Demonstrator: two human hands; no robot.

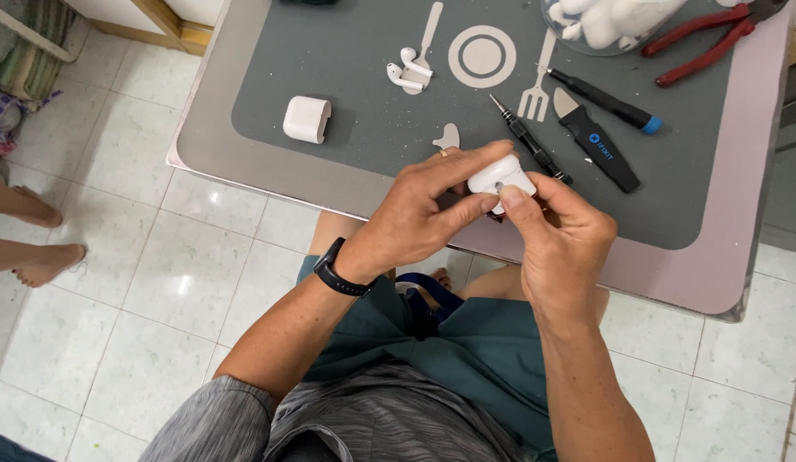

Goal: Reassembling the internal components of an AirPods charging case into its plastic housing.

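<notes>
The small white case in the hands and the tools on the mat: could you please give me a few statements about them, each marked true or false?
1. Both hands, left hand and right hand, grip the small white case. True.
2. The two earbuds lie on the floor. False: they lie on the grey mat.
3. The red-handled pliers lie at the mat's far right corner. True.
4. The left wrist is bare. False: it wears a black band.
</notes>
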